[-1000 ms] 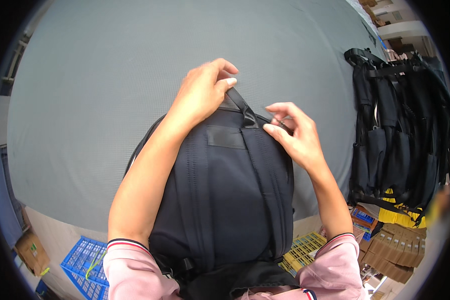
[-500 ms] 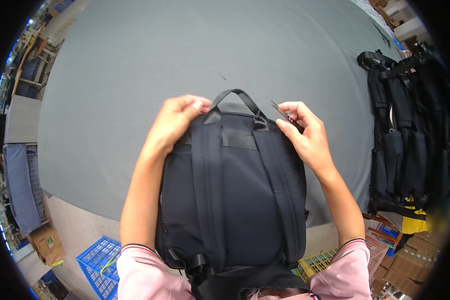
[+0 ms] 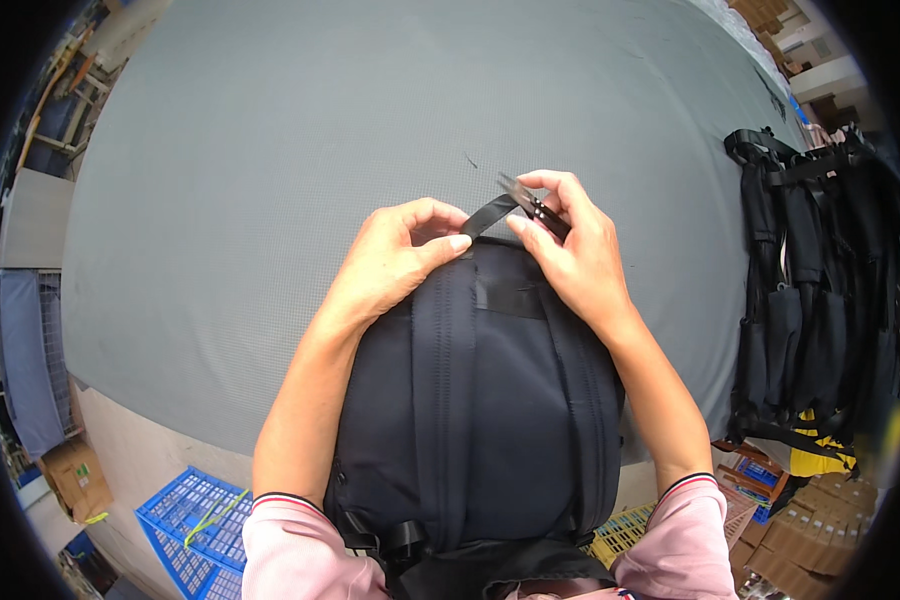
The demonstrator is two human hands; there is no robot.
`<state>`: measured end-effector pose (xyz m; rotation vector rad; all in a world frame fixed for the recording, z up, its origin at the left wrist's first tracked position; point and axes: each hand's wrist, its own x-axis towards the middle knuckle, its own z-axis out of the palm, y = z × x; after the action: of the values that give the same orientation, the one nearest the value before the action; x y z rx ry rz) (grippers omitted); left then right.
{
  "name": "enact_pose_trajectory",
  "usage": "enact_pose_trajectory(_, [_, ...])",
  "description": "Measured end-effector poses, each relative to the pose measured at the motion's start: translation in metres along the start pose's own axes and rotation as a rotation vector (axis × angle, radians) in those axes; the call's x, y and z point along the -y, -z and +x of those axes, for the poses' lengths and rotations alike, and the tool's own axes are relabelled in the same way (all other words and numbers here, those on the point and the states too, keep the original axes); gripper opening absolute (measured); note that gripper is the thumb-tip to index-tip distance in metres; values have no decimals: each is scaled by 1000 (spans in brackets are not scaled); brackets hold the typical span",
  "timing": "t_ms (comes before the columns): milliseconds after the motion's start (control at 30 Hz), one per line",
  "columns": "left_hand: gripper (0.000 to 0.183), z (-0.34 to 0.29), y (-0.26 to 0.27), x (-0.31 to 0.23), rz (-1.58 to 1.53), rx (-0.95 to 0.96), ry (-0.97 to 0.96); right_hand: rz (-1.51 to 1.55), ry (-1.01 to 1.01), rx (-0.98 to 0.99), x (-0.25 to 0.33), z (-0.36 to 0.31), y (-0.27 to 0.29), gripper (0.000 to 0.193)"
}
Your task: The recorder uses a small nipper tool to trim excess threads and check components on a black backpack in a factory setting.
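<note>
head: grey cloth worktop point(image 3: 270, 180), wide | black backpack point(image 3: 490, 400) at near edge, centre | left hand point(image 3: 395, 260) grip pinching top handle strap point(image 3: 490, 213) | right hand point(image 3: 570, 255) grip pinching small snips point(image 3: 532, 203) | black bags point(image 3: 810, 300) far right | blue crate point(image 3: 195, 520) on floor, near left

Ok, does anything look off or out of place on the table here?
Only a small dark scrap lying alone on the grey table, beyond the backpack; it may be a thread, too small to tell. Nothing else stands out.
</note>
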<state>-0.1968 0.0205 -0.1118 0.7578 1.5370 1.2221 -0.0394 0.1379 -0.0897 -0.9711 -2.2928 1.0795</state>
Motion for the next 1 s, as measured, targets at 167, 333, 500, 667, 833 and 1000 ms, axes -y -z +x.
enact_pose_trajectory(167, [26,2,3,6,69,-29,-49,-463,389,-29,13,-16,8,24])
enact_pose_trajectory(333, [25,3,2,7,43,-24,-69,-657,483,-22,18,-17,7,22])
enact_pose_trajectory(500, [24,-3,-8,6,135,-130,-135,-172,216,-52,0,-4,-3,25])
enact_pose_trajectory(667, [29,-8,-32,-5,666,-308,-306,-171,160,46,-22,27,-3,19])
enact_pose_trajectory(833, [28,1,-42,2,908,-412,-481,5,137,145,-14,33,6,18])
enact_pose_trajectory(1000, [13,0,-32,3,831,-310,-544,-49,324,222,-15,39,23,21])
